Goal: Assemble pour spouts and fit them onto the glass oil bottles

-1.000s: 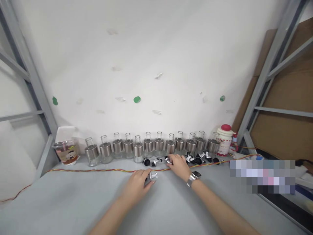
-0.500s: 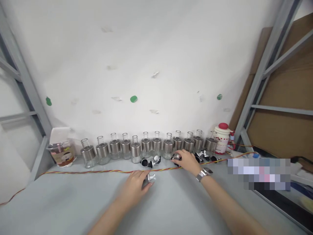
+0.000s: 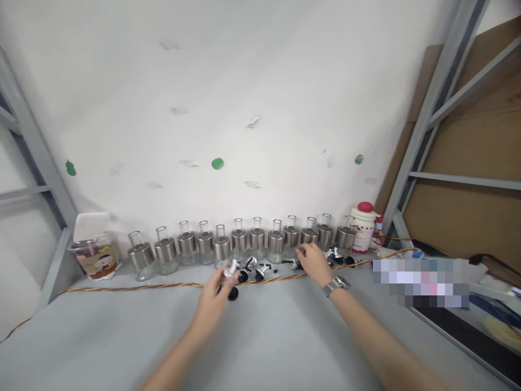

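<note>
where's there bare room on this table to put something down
The widest bare patches are on the grey table: left of the left forearm, in front of the wire, and between that forearm and the right forearm. Behind the wire it is crowded: loose spouts lie before the row of bottles, which runs from the cup to the jar.

Even, diffuse light casts soft shadows on the tabletop (image 3: pixel 260 342), edges stretched.

Silver-and-black pourers (image 3: pixel 249 263), one held.
The held pourer (image 3: pixel 231 270) is in the left hand (image 3: pixel 211 290), metal end up, lower part unclear. Two lie tipped just beside it; another shows next to the right hand (image 3: pixel 317 266), contact unclear; more lie beyond, jumbled.
</note>
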Tool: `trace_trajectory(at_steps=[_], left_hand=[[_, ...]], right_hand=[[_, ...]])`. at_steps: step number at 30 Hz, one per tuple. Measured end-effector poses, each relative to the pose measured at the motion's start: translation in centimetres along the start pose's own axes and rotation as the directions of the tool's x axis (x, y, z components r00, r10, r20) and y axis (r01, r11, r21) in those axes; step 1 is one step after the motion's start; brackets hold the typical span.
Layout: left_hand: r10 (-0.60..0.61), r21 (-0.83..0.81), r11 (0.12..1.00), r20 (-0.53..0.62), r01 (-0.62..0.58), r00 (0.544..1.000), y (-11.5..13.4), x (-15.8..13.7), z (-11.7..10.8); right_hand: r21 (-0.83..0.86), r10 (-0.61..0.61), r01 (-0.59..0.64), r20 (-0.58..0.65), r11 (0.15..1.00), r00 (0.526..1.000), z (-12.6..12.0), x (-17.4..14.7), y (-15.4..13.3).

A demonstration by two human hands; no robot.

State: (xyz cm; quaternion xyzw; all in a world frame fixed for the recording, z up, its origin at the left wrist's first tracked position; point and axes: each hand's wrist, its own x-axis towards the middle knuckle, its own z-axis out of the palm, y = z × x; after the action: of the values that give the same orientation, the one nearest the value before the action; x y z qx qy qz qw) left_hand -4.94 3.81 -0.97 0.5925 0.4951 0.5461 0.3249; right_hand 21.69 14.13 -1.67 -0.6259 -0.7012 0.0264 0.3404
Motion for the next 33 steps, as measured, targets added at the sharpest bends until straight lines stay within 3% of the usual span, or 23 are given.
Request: trace_trajectory(at_steps=[2, 4, 8, 12, 18, 26, 30, 33], left_hand=[[-0.089, -0.191, 0.980, -0.182, 0.053, 0.979, -0.2, 0.7, -0.7], [-0.218, -0.324, 0.940, -0.316, 0.111, 0.924, -0.9, 1.4, -1.4], [-0.315, -0.390, 0.907, -0.379, 0.158, 0.870, -2.2, 2.0, -2.3], [-0.328, -0.425, 0.891, -0.354, 0.162, 0.876, -2.2, 2.0, -2.0], [-0.302, -0.412, 0.897, -0.315, 0.158, 0.900, -1.6, 1.6, -1.3], [-0.238, -0.344, 0.931, -0.312, 0.125, 0.920, -0.2, 0.8, -0.6], [-0.247, -0.417, 0.893, -0.134, 0.171, 0.960, 0.6, 0.2, 0.0], [-0.293, -0.501, 0.829, -0.010, 0.249, 0.956, 1.0, 0.0, 0.2]], right_hand=[[-0.051, 0.014, -0.015, -0.015, 0.999, 1.000, 0.0, 0.0, 0.6], [-0.076, -0.017, 0.016, -0.012, 0.997, 1.000, 0.1, -0.2, 0.5], [-0.065, -0.181, 0.186, 0.075, 0.980, 0.981, 0.7, -1.0, -1.0], [-0.034, -0.275, 0.286, 0.194, 0.958, 0.942, 2.2, -1.9, -1.9], [-0.043, -0.266, 0.284, 0.244, 0.958, 0.933, 3.8, -2.2, -1.8], [-0.105, -0.227, 0.263, 0.272, 0.959, 0.935, 3.7, -2.3, -2.4], [-0.136, -0.189, 0.227, 0.243, 0.964, 0.951, 3.6, -2.5, -2.5], [-0.149, -0.158, 0.190, 0.206, 0.970, 0.966, 3.8, -2.5, -2.3]])
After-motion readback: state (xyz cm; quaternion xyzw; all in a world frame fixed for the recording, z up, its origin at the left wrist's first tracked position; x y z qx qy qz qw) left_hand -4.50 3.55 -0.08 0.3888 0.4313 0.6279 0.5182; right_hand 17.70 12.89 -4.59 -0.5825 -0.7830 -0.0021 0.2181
